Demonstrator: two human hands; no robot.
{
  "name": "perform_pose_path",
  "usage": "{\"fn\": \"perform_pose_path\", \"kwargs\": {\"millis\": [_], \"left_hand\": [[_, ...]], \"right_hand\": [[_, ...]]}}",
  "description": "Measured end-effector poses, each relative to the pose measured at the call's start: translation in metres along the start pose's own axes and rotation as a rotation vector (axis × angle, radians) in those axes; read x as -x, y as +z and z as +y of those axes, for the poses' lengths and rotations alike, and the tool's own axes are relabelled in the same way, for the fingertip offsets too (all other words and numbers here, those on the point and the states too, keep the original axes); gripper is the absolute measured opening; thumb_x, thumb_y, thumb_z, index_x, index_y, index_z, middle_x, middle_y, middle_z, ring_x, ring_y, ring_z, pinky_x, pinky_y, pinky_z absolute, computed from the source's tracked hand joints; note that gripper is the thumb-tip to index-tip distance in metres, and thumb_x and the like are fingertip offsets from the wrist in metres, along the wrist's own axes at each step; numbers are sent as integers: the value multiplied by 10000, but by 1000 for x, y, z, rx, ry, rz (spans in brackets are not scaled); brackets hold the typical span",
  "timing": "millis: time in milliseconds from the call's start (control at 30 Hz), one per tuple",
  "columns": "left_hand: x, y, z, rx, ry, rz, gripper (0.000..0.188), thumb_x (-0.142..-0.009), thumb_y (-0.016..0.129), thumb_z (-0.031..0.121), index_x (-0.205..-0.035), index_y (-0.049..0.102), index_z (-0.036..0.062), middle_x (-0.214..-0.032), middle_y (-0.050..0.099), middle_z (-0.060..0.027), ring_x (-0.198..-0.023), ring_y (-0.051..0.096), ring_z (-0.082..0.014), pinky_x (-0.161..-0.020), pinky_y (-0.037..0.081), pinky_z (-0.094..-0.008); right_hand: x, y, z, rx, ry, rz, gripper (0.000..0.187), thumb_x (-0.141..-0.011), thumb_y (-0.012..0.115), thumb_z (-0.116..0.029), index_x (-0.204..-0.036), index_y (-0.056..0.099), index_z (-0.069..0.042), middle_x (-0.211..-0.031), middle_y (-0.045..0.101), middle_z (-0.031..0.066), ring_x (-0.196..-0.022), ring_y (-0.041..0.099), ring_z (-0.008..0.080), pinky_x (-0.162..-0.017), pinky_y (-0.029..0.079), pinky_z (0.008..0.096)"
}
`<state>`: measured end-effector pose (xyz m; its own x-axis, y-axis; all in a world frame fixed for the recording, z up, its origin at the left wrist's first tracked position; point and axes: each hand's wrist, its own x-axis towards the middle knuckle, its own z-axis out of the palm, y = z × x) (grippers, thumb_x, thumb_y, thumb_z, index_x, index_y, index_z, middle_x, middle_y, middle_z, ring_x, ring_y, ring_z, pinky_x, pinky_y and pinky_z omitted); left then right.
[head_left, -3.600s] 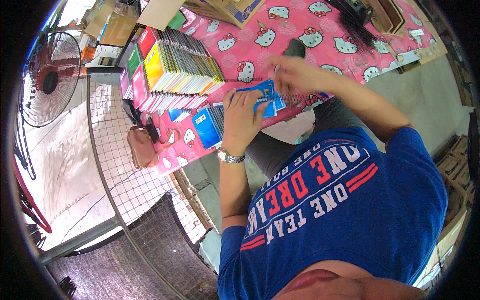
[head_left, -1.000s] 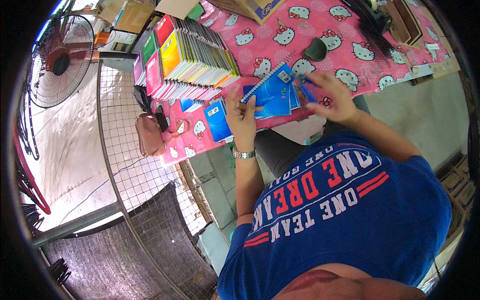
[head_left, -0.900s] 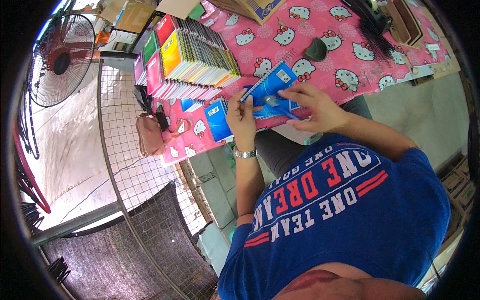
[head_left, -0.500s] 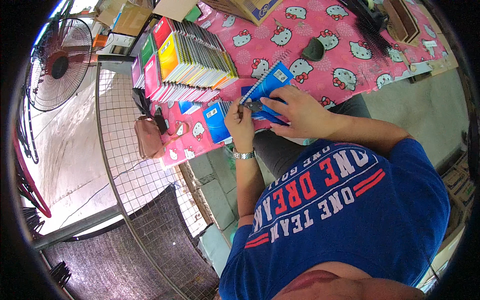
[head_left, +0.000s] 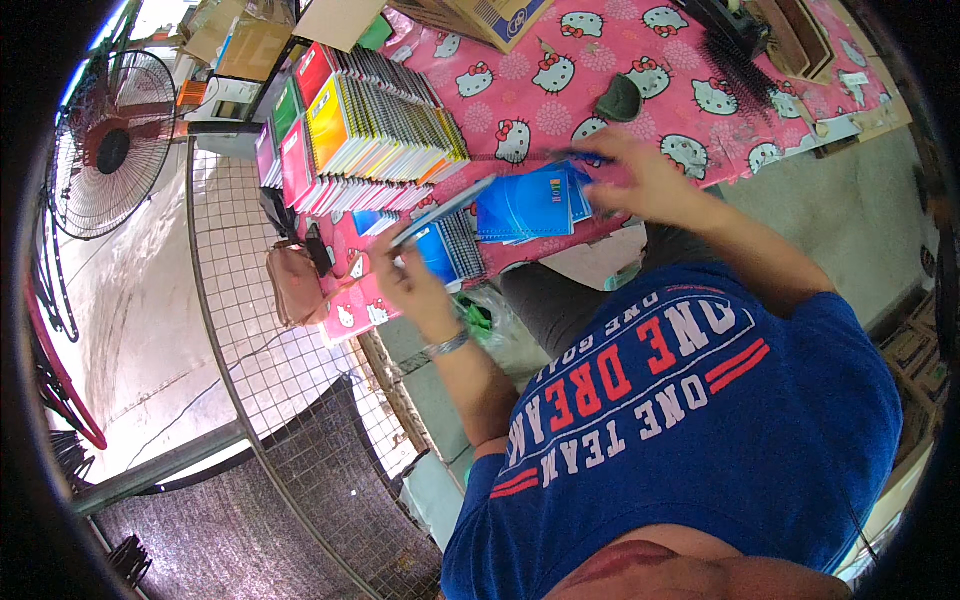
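Observation:
My left hand [head_left: 412, 290], blurred by motion, is closed on a spiral notebook [head_left: 445, 210] seen almost edge-on. It is over a small pile of blue spiral notebooks [head_left: 438, 252] at the table's near edge. To the right, my right hand [head_left: 645, 180] is closed around blue-handled pliers [head_left: 588, 156], smeared and partly hidden by the fingers. Just left of that hand lie several loose blue notebooks [head_left: 525, 205], overlapping on the tablecloth. Behind my left hand rises a tall stack of coloured spiral notebooks [head_left: 370, 120].
The pink patterned tablecloth [head_left: 520, 105] covers the table. A dark green cup-like piece [head_left: 620, 98], a black brush [head_left: 740, 80] and a cardboard box [head_left: 480, 20] sit farther back. A brown bag [head_left: 293, 285] is at the left edge, with a fan [head_left: 112, 150] beyond.
My hands have moved apart. My left hand has carried the notebook left, and my right hand has drawn the pliers up and right, uncovering the loose blue notebooks.

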<state>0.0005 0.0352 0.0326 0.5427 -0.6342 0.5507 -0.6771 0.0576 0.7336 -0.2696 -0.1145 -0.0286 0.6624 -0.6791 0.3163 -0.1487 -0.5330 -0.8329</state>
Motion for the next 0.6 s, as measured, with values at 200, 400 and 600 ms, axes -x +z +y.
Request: {"fn": "perform_pose_path", "kwargs": {"millis": [200,400,600], "left_hand": [[-41,-55,-20,-590,101,-223,200,-798,498,80,-891,671,43,-882,648,-144,-879,591,-303,-820,450,-382],[-41,-13,-116,-770,-262,-593,198,-783,550,115,-924,676,57,-938,659,-178,-983,581,-363,-881,442,-470],[-8,-8,-146,-559,11,-285,370,-746,613,25,-1116,623,40,-1133,617,-186,-1053,558,-385,-923,444,-478]], "right_hand": [[19,-10,96,572,283,-212,608,-736,699,-257,-1301,542,-95,-1200,566,197,-1144,543,388,-965,455,469],[-69,42,83,546,143,-179,250,-814,636,-222,-1002,663,-58,-1015,622,161,-1032,595,345,-909,472,468],[-153,113,137,165,-352,-444,296,-878,603,-251,-1131,664,-111,-1049,653,161,-957,612,353,-826,489,469]]}}
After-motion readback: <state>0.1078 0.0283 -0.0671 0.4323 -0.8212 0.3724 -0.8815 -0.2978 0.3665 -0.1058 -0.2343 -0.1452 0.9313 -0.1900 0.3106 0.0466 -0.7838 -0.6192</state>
